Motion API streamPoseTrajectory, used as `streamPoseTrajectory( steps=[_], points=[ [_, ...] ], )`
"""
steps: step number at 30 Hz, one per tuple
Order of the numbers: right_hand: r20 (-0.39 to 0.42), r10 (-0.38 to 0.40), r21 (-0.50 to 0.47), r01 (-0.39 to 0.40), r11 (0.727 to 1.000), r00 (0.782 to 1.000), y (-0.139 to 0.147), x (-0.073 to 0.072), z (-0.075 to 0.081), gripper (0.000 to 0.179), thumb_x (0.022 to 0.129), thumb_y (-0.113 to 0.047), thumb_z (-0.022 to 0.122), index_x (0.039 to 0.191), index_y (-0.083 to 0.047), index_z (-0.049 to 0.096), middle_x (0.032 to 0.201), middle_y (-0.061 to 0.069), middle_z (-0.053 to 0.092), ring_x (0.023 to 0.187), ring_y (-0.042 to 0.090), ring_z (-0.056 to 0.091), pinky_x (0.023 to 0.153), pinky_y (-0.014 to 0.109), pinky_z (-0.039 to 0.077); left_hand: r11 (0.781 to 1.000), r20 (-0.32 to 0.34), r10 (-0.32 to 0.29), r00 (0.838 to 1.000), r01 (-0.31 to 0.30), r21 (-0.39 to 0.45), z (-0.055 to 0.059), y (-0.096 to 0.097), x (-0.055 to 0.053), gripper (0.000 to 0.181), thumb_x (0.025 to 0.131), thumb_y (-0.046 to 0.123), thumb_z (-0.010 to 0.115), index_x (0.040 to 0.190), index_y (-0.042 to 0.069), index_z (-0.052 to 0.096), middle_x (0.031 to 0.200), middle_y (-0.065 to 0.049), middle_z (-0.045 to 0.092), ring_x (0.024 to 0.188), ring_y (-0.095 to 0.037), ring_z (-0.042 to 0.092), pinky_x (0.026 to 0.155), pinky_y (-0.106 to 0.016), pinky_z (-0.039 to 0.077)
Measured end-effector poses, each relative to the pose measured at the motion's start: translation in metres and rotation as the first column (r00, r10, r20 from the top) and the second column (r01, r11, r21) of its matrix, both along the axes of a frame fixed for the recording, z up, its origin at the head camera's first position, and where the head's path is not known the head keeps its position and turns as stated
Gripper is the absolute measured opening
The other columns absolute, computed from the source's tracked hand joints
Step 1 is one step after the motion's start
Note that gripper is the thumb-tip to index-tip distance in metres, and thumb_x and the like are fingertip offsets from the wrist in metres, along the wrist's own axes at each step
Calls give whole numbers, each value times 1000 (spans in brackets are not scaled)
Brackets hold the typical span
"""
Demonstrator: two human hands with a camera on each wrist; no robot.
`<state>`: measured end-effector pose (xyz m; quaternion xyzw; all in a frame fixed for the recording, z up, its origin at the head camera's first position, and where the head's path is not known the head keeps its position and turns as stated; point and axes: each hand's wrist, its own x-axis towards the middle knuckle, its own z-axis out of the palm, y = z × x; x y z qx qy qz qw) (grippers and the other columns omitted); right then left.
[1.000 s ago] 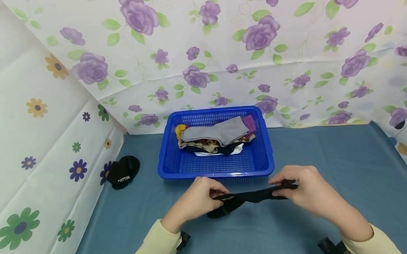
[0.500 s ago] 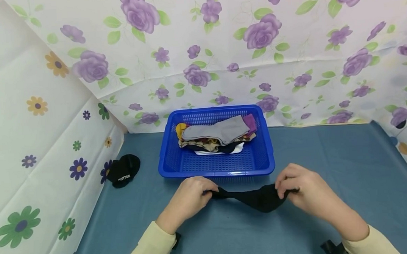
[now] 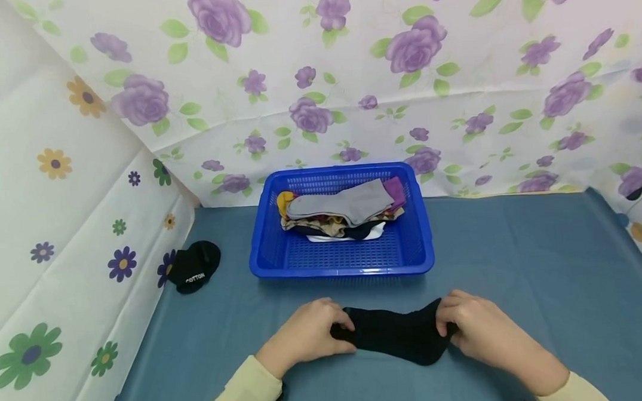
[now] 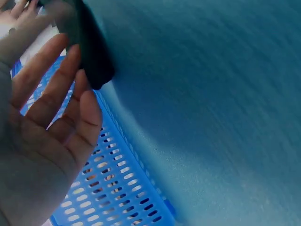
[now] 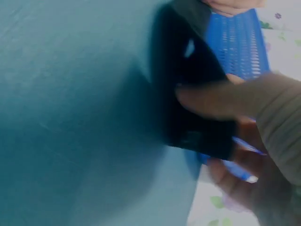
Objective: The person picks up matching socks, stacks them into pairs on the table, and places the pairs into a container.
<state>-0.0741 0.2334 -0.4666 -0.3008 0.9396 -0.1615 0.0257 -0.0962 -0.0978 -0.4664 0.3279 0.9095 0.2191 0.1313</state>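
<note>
A black sock [image 3: 394, 335] stretches lengthwise between both hands, low over the blue-green cloth, its heel bulging toward the near side. My left hand [image 3: 312, 332] pinches its left end; in the left wrist view the remaining fingers [image 4: 59, 101] spread out beside the sock. At the opposite end, my right hand [image 3: 479, 325] grips the sock between thumb and fingers. The right wrist view is blurred, with the thumb [image 5: 221, 99] lying across the dark fabric. Fingers partly cover both ends of the sock.
Behind the hands stands a blue plastic basket [image 3: 341, 271], holding a grey sock [image 3: 348, 206] on top of several other folded socks. More black socks marked COTTON [image 3: 196, 266] lie at left beside the flowered side sheet [image 3: 61, 283]. A flowered sheet [image 3: 459, 158] hangs behind.
The sock has come down toward the near side and turned its broad face up, its printed lettering now out of sight. Both hands have lowered with it; the basket stays put.
</note>
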Motion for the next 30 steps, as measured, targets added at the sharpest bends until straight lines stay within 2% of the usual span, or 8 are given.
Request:
streamPoseTrajectory(
  steps=[4, 7, 11, 15, 18, 22, 26, 30],
  points=[
    [92, -144, 0, 144, 990, 985, 0, -3, 8, 24, 65, -47, 81, 75, -41, 60, 78, -25, 57, 73, -1, 54, 63, 25, 47, 980, -25, 187, 982, -185, 67, -1, 4, -3, 15, 85, 42, 66, 87, 28, 70, 78, 16, 61, 69, 1, 55, 62, -20, 46],
    [89, -267, -12, 269, 963, 960, -1, -7, 5, 22, 70, -52, 76, 77, -35, 64, 74, -18, 59, 66, 2, 54, 58, 25, 44, 957, -29, 291, 956, -291, 14, -5, 9, -3, 13, 88, 37, 64, 88, 24, 69, 78, 12, 59, 68, 0, 52, 59, -21, 45],
    [172, -372, 63, 367, 928, 912, -1, -11, -6, 31, 75, -41, 76, 96, -21, 66, 91, -1, 61, 72, 11, 57, 58, 31, 47, 947, 67, 320, 945, -316, -62, -13, 12, -1, 16, 84, 35, 69, 91, 21, 66, 84, 7, 57, 71, -4, 51, 60, -24, 44],
    [266, -399, 144, 373, 916, 877, -1, -14, -14, 43, 73, -39, 77, 107, -17, 62, 107, 8, 56, 82, 18, 59, 63, 38, 49, 953, 96, 303, 948, -302, -30, -15, 13, -1, 13, 85, 28, 68, 85, 23, 56, 79, 6, 52, 65, -7, 46, 57, -24, 39],
    [272, -376, 124, 355, 927, 886, -3, -16, -16, 31, 74, -35, 78, 93, -18, 60, 99, 4, 55, 74, 15, 53, 59, 33, 43, 950, 94, 302, 949, -308, 54, -12, 12, -2, 15, 87, 18, 66, 82, 21, 52, 74, 6, 52, 61, -7, 44, 54, -22, 38],
    [268, -346, 13, 355, 935, 899, -7, -19, -16, 24, 79, -26, 75, 81, -18, 52, 75, -2, 52, 60, 11, 44, 52, 27, 35, 928, 59, 338, 939, -343, 147, -10, 8, -6, 13, 84, 9, 67, 83, 17, 57, 76, 7, 57, 65, -7, 49, 58, -21, 42],
    [269, -343, -79, 376, 923, 900, -9, -22, -15, 20, 81, -20, 72, 88, -14, 55, 68, -6, 56, 58, 6, 49, 51, 24, 38, 906, -29, 407, 913, -400, 139, -11, 5, -9, 9, 84, 15, 69, 83, 17, 61, 80, 6, 59, 74, -10, 53, 65, -25, 45],
    [154, -371, -94, 387, 917, 916, -10, -20, -15, 31, 78, -23, 75, 103, -16, 58, 87, -3, 59, 70, 9, 52, 57, 27, 42, 898, -125, 437, 891, -423, 123, -10, 5, -6, 8, 85, 24, 70, 84, 22, 62, 84, 5, 59, 78, -10, 55, 68, -29, 47]
  ],
)
